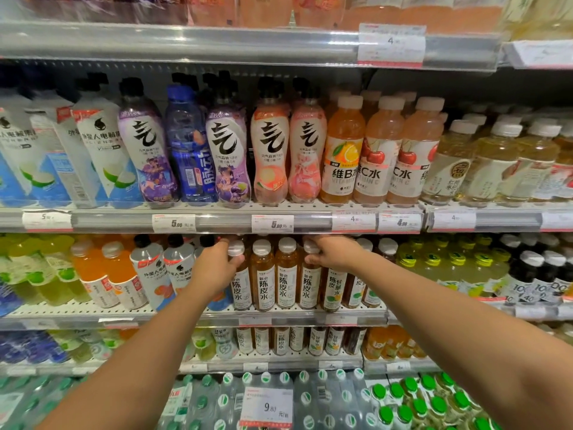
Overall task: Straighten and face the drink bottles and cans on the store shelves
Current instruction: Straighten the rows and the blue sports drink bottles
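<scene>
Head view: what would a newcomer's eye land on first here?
Two bare arms reaching to the middle shelf: the left hand grips one brown tea bottle by its neck, the right hand another. Above, a lone blue bottle sits among purple and pink ones, showing its barcode.

Both my bare forearms reach up from the bottom corners of the frame and converge toward its middle. My left hand (217, 265) sits just left of center, back facing me, fingers curled around a bottle neck with the thumb on the right side. My right hand (333, 251) is just right of center at about the same height, knuckles up, fingers curled down over another bottle's cap.
</scene>
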